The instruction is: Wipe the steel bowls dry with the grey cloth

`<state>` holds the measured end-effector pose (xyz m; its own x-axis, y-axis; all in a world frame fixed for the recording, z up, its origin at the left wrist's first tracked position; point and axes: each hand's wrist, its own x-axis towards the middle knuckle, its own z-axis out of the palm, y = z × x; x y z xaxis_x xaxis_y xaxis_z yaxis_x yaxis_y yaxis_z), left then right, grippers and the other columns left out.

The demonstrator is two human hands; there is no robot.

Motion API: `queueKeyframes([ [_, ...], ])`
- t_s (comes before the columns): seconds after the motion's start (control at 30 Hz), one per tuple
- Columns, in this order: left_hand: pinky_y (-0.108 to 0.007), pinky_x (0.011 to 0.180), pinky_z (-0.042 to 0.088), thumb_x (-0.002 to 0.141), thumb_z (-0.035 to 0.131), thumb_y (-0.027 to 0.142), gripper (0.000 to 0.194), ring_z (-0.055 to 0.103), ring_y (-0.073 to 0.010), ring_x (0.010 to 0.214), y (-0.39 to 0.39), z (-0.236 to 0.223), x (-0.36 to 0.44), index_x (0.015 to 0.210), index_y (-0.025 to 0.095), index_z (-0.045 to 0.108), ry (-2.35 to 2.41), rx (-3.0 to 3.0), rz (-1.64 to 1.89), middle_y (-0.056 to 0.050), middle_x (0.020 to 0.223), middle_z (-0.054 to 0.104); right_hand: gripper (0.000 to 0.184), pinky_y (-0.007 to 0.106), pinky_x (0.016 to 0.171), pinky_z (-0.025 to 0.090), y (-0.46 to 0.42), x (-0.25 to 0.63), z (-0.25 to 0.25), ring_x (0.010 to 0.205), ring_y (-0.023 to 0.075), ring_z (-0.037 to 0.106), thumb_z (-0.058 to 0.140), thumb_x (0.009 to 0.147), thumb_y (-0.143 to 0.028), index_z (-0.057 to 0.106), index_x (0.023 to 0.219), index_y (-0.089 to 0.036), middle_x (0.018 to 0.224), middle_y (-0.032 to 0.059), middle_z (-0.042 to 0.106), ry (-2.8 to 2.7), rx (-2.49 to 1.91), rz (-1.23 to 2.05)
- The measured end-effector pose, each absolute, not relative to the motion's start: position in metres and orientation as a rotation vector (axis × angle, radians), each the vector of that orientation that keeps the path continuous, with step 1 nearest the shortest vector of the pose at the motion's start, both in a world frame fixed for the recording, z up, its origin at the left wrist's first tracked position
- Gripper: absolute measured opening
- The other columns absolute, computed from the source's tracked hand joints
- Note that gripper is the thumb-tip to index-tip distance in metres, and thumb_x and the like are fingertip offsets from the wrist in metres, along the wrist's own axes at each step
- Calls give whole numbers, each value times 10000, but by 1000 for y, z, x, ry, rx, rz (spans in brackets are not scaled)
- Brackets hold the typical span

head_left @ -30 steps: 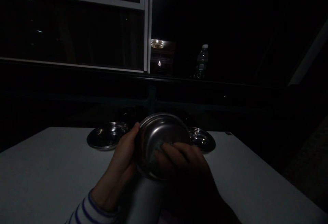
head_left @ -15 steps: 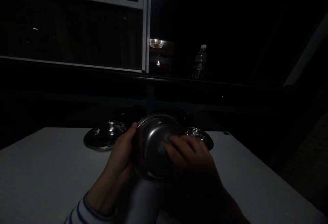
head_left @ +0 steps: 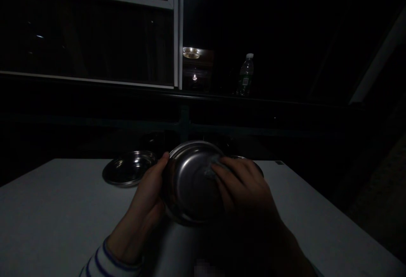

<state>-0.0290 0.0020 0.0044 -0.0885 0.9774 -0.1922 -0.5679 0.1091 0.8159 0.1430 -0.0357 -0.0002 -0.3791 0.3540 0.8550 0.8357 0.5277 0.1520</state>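
Note:
My left hand (head_left: 149,196) grips the left rim of a steel plate (head_left: 190,179), tilted up off the white table (head_left: 57,213) with its inside toward me. The fingers of my right hand (head_left: 244,188) press a small pale cloth or pad (head_left: 212,168) against the plate's upper right inner surface. What that pad is made of is too dim to tell. A striped sleeve covers my left wrist.
A second steel plate (head_left: 128,172) lies flat on the table to the left. Another steel plate (head_left: 256,167) is mostly hidden behind my right hand. A water bottle (head_left: 245,75) stands on a dark ledge beyond. The room is very dark.
My right hand with the pad has slid from the lower middle of the plate up toward its upper right rim. The left hand kept its hold.

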Motion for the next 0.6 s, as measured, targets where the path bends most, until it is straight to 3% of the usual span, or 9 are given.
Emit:
queueKeyframes([
  [0.13, -269, 523, 521, 815, 539, 272, 193, 634, -168, 540, 2, 7, -31, 786, 111, 642, 872, 562, 1366, -64, 638, 678, 259, 327, 761, 456, -42, 164, 13, 911, 187, 541, 452, 862, -172, 547, 1101, -140, 1007, 75, 632, -1927, -958, -684],
  [0.33, -269, 487, 505, 784, 580, 282, 170, 612, -165, 489, -1, 5, -30, 775, 127, 649, 907, 573, 1337, -47, 592, 663, 242, 345, 808, 418, -48, 161, 10, 964, 203, 494, 462, 865, -186, 578, 1076, -166, 1097, 43, 620, -2073, -958, -677],
  [0.6, -231, 441, 471, 751, 615, 302, 199, 586, -138, 449, 0, -1, -25, 653, 130, 635, 956, 652, 1344, -24, 528, 634, 199, 319, 695, 341, -42, 139, 2, 879, 180, 508, 485, 853, -243, 601, 992, -160, 1008, 10, 662, -2100, -851, -756],
])
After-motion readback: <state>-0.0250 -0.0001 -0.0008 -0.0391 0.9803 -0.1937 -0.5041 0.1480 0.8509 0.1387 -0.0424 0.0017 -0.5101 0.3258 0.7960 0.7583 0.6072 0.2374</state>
